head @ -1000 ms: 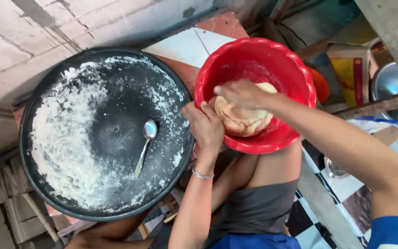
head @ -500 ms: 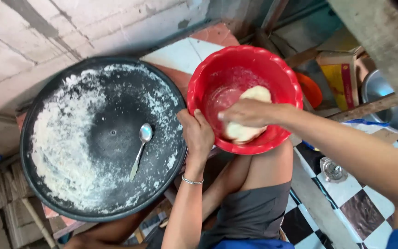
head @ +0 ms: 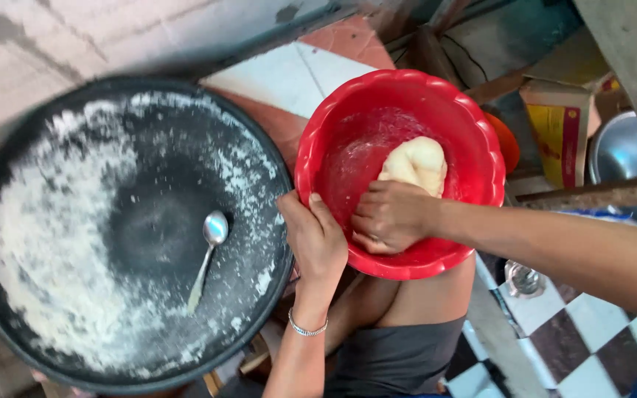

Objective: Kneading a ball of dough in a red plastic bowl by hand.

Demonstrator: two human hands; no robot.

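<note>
A red plastic bowl [head: 473, 125] with a scalloped rim holds a pale lump of dough [head: 416, 162]. My left hand [head: 317, 239] grips the bowl's near-left rim, thumb over the edge; a thin bracelet circles that wrist. My right hand [head: 388, 217] is inside the bowl, fist closed, knuckles pressed down on the near end of the dough. The bowl rests above my knee.
A large round black pan [head: 149, 147] dusted with white flour lies at the left, a metal spoon [head: 208, 254] in its middle. A yellow and red carton [head: 558, 129], an orange object and a steel pot [head: 621, 151] stand at the right. Checkered floor tiles show below right.
My right hand has moved from the top of the dough toward the near side and pressed it down. The left hand has kept its hold on the rim. The view has shifted closer.
</note>
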